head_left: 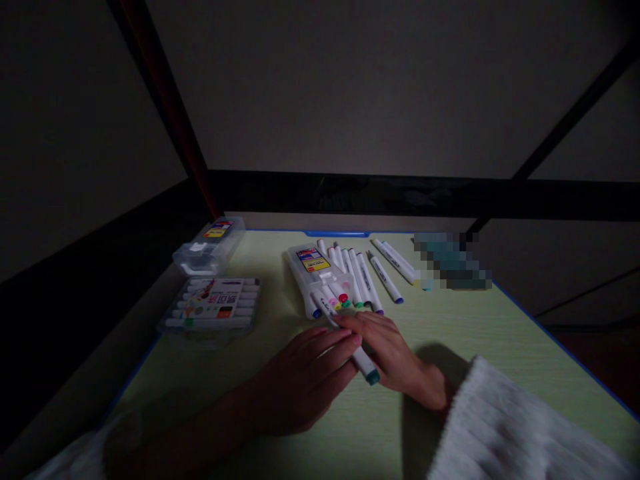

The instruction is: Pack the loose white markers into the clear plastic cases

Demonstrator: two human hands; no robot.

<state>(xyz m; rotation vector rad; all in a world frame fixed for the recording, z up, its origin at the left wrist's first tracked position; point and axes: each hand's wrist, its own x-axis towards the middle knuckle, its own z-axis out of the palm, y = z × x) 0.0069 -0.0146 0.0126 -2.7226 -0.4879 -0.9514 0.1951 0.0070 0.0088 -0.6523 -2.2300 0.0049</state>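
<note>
A white marker with a dark teal end [365, 364] slants between my two hands, just in front of the loose markers. My left hand [297, 380] is closed about it from the left, fingers reaching over its barrel. From the right, my right hand [393, 350] pinches the same marker higher up; the thumb is partly hidden. Just beyond the fingers lies a clear plastic case [299, 283] with a yellow-and-blue label, several coloured-end markers at its near end. More white markers [356, 270] lie side by side to its right.
A second clear case [210, 248] lies at the back left, with a flat pack of markers [215, 303] in front of it. A separate marker with a blue end [385, 277] and a pair of markers [395, 259] lie right of centre. A pixelated object [453, 263] is at the back right.
</note>
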